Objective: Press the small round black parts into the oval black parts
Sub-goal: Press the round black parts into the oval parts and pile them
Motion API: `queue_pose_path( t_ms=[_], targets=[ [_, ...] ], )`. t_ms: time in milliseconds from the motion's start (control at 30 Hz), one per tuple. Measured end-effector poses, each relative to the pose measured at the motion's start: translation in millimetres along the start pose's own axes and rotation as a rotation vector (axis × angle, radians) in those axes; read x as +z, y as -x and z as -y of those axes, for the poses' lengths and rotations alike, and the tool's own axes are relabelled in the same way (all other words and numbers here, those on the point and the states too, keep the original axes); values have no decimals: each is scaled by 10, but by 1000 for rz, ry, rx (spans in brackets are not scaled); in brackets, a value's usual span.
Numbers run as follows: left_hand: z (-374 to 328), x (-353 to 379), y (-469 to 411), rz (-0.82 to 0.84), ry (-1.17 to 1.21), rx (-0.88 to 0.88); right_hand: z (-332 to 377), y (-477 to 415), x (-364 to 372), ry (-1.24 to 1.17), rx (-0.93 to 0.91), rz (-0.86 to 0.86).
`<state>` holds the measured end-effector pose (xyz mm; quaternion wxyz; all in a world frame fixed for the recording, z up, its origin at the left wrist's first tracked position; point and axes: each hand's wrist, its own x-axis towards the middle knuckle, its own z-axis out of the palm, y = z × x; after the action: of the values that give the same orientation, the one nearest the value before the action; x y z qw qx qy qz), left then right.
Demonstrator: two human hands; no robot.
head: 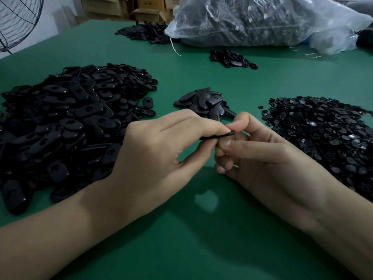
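Observation:
Above the green table, my left hand and my right hand meet over one oval black part, seen edge-on. Both hands pinch it between thumb and fingers; most of it is hidden by the fingertips. Whether a small round part sits in it I cannot tell. A big heap of oval black parts lies to the left. A heap of small round black parts lies to the right. A small stack of oval parts sits just behind my hands.
A large clear plastic sack of dark parts lies at the back. Two more small piles sit on the far table. A wire fan guard stands at the back left, cardboard boxes behind.

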<state>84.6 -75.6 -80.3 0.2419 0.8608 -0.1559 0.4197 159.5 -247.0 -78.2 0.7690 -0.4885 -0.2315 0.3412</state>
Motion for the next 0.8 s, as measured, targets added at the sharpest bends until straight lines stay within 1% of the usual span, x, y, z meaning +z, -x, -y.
queue_pose_path(
  t_ms=[67,133,267,367,433,533,600,700,800],
  targets=[
    [61,22,1,9,52,-28,3,-1,-9,48,-24,-21],
    [61,52,-9,-15,85,-79,2,-5,-8,138,-89,-47],
    [64,85,-25,33,218,-243,-23,-26,-35,448,-239,-162],
    [104,114,-20,65,335,-393,-24,-47,-55,570,-241,-220],
    [123,119,-23,98,371,-451,-23,-58,-71,582,-216,-263],
    [97,122,-43,145,285,-375,-26,-58,-103,503,-166,-313],
    [96,127,-77,180,236,-348,-30,-60,-117,499,-140,-325],
    [199,133,-179,235,140,-343,-27,-85,-165,547,-137,-359],
    [375,161,-372,215,69,-393,-38,-118,-232,661,-186,-429]
  ],
)
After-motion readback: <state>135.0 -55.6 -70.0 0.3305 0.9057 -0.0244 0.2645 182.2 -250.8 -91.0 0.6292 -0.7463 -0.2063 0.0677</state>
